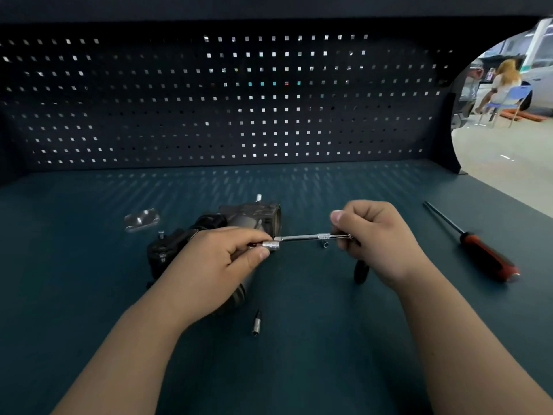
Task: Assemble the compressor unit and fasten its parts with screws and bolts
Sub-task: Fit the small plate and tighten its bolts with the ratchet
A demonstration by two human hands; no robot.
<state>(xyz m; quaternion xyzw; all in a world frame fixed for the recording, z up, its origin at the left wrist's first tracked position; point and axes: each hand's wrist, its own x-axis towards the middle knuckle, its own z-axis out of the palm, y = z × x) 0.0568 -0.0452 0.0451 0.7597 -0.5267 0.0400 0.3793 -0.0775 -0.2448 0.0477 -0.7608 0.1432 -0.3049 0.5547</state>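
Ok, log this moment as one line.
left hand: pinches socket at driver shaft tip | right hand: grips driver shaft | compressor: on bench behind left hand | screwdriver: lying far right

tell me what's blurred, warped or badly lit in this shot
Head view: the wide lens bows the dark perforated back panel; light through its holes streaks the teal bench top; the bright hall at upper right is washed out; the clear plastic piece is smeared; the slim silver socket bar looks sharp.
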